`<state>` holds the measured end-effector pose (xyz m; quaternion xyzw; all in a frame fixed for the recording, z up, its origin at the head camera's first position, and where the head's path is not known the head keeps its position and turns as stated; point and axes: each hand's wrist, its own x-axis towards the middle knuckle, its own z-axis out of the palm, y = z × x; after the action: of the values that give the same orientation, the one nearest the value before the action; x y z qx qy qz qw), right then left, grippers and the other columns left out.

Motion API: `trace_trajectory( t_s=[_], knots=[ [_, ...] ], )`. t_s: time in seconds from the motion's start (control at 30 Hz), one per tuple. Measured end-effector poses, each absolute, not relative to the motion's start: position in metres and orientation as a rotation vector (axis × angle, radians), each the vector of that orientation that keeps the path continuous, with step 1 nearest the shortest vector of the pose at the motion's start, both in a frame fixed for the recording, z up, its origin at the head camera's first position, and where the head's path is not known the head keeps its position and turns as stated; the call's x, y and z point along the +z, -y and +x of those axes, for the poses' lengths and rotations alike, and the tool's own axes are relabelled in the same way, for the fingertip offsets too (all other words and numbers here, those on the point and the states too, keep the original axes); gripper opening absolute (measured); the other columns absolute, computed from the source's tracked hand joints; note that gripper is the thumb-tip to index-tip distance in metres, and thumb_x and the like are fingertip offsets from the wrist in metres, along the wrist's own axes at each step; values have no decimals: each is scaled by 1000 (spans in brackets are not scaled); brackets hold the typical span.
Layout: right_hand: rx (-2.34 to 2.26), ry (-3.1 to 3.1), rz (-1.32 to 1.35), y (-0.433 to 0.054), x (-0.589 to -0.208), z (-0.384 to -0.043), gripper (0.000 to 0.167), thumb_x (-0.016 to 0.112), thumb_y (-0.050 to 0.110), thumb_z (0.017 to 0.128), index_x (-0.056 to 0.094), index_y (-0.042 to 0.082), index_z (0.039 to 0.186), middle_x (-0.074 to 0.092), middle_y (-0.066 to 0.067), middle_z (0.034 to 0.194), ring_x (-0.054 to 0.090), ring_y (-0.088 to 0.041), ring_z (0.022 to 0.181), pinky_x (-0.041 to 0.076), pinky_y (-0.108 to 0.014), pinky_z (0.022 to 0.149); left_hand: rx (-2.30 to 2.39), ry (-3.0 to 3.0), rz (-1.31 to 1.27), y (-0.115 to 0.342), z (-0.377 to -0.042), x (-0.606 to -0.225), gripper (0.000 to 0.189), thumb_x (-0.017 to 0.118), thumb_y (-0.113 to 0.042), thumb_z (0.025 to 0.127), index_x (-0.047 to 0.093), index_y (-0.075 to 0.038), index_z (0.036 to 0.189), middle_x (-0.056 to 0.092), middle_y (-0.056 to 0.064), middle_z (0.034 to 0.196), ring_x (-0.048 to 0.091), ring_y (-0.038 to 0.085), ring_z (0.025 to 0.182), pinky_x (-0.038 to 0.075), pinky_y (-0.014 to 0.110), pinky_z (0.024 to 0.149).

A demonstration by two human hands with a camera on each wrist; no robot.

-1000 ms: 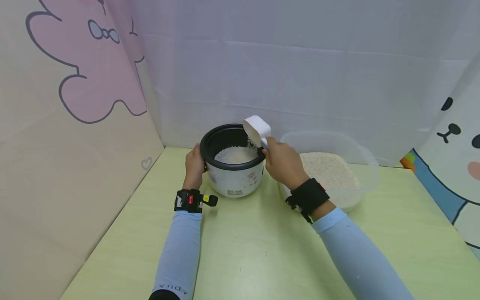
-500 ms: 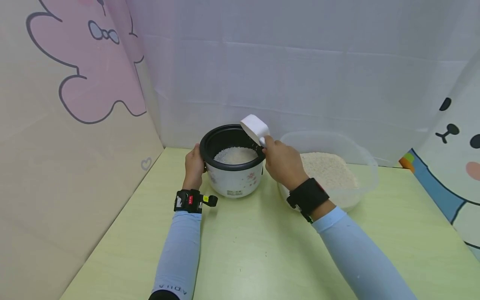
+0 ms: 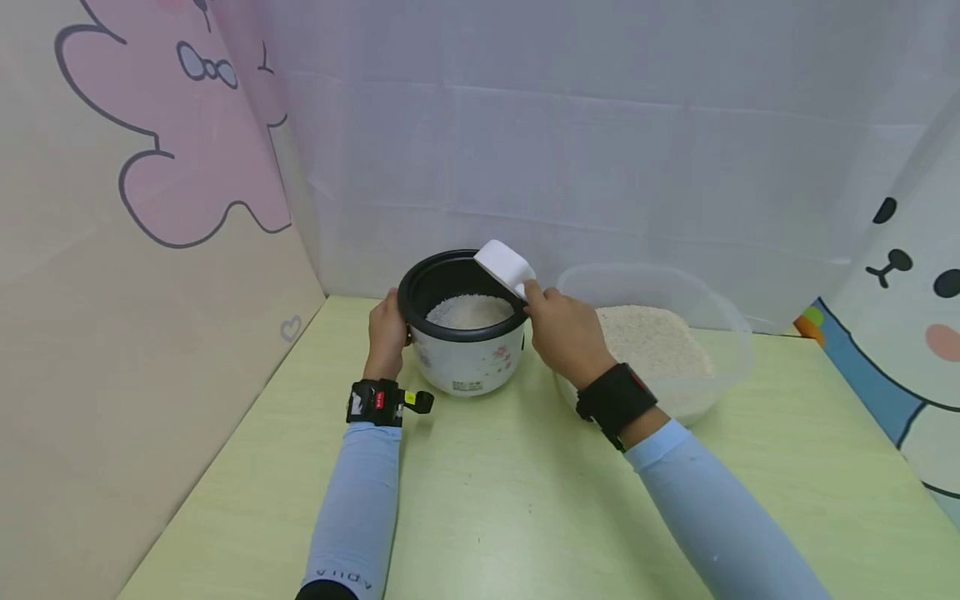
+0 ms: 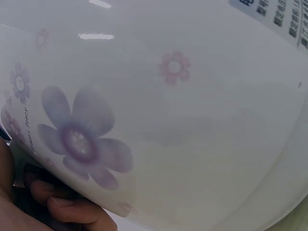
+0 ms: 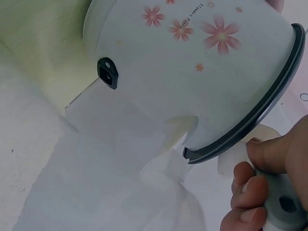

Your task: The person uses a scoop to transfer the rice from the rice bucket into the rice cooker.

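Note:
A white rice cooker [image 3: 468, 362] with a black rim and printed flowers stands upright on the table, white rice [image 3: 471, 312] inside it. My left hand [image 3: 387, 333] holds its left side; the left wrist view shows fingers [image 4: 82, 211] curled at a dark handle below the flowered wall. Over the cooker's right rim, a white measuring scoop [image 3: 504, 265] is tipped mouth down toward the inside. My right hand [image 3: 567, 333] grips that scoop's handle, thumb and fingers wrapped round the grey grip [image 5: 284, 197] in the right wrist view. The scoop's inside is hidden.
Right of the cooker, partly behind my right wrist, stands a clear plastic tub [image 3: 731, 333] with a mound of rice [image 3: 648, 342]. A few grains lie on the pale green table [image 3: 480, 500]. A white curtain [image 3: 600, 167] hangs close behind.
The scoop has tipped further over and shifted slightly left. Grains were falling from it a second ago; none show falling now. My left hand and the cooker stay in place.

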<state>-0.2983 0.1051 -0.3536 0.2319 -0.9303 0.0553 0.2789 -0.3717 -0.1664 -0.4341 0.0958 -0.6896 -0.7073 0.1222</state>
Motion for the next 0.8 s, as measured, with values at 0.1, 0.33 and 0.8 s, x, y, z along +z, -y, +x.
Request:
trace_trajectory(
  t_s=[0.1, 0.33, 0.8],
  knots=[
    [179, 2515, 614, -107, -353, -298, 31, 63, 11, 101, 56, -4, 128, 65, -19, 83, 65, -32, 62, 51, -44, 50, -2065, 2014, 282, 166, -372, -434, 46, 39, -49, 108, 46, -17, 75, 39, -3, 67, 39, 12, 56, 33, 25, 51],
    [214, 2534, 557, -122, -351, -297, 38, 62, 11, 102, 53, -8, 134, 66, -23, 90, 66, -34, 64, 53, -46, 51, -2066, 2019, 283, 167, -373, -434, 46, 40, -48, 108, 47, -17, 75, 40, -2, 67, 39, 12, 56, 33, 25, 51],
    [239, 2550, 398, -177, -359, -298, 35, 61, 6, 100, 53, -11, 130, 63, -30, 86, 61, -43, 57, 48, -52, 46, -2078, 2015, 279, 166, -372, -433, 46, 41, -49, 107, 47, -17, 74, 41, -3, 66, 40, 11, 56, 34, 25, 51]
  ],
)
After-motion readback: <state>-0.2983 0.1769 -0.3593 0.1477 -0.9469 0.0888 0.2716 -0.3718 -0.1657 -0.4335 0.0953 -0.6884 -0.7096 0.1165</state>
